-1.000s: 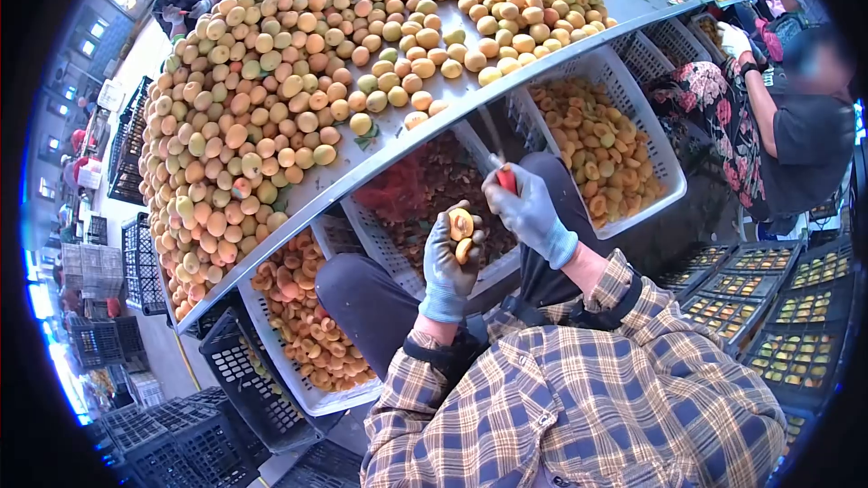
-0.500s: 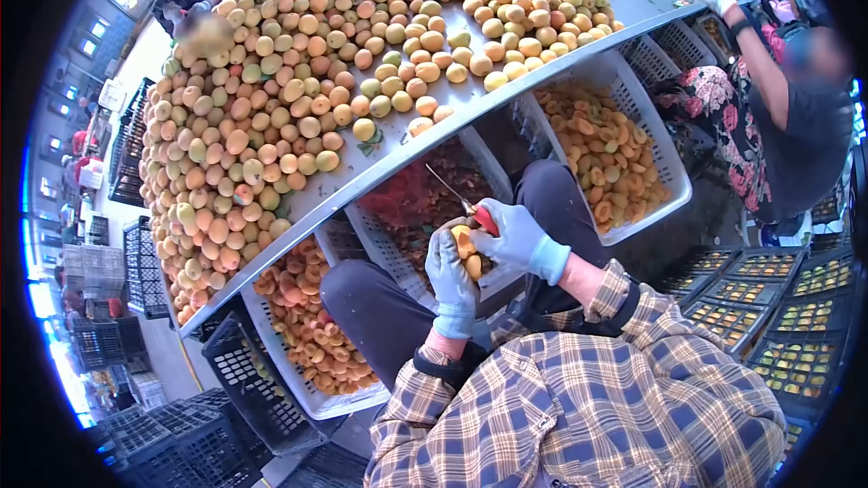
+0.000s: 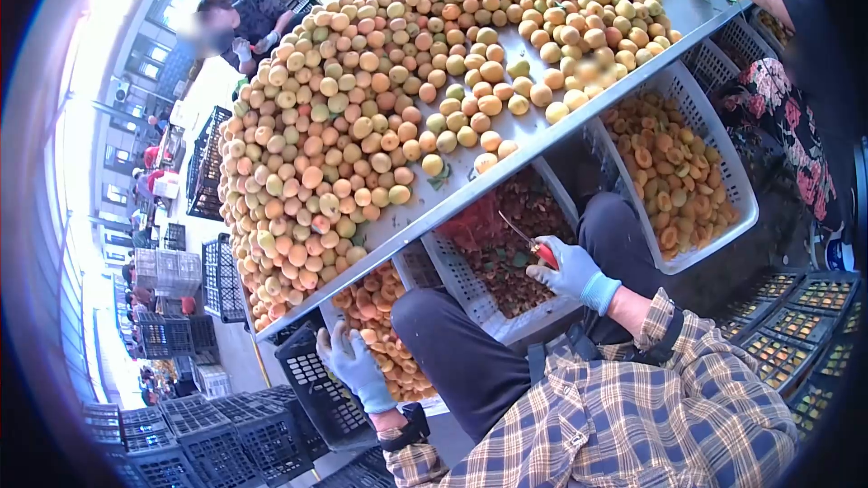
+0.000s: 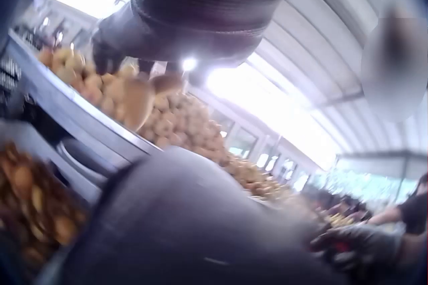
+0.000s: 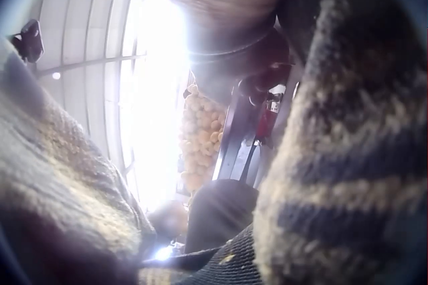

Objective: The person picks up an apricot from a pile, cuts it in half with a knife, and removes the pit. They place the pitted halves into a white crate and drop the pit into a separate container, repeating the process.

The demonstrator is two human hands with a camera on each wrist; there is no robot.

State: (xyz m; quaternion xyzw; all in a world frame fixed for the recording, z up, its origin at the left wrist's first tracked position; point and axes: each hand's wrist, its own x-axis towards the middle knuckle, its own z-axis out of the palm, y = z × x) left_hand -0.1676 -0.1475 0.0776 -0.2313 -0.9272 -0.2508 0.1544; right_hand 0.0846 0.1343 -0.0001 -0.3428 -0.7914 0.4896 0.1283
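Observation:
My gloved left hand is over the left crate of halved apricots, its fingers loosely spread. Beneath its fingertips in the left wrist view, a blurred apricot half and a smaller darker piece show in mid-air, apart from any grip. My gloved right hand grips a red-handled knife, its thin blade pointing up and left over the middle crate. That crate contains dark scraps and red netting. The right wrist view catches the red handle beyond the sleeve.
Whole apricots are heaped on a metal table whose raised edge runs above the crates. Another white crate of halves stands right of my knee. Black crates stack at lower left; filled trays lie right. People work nearby.
Half a second ago both hands were together, knife at an apricot in the left hand. The left hand has since swung left over the crate, letting the fruit go. The head view has turned left.

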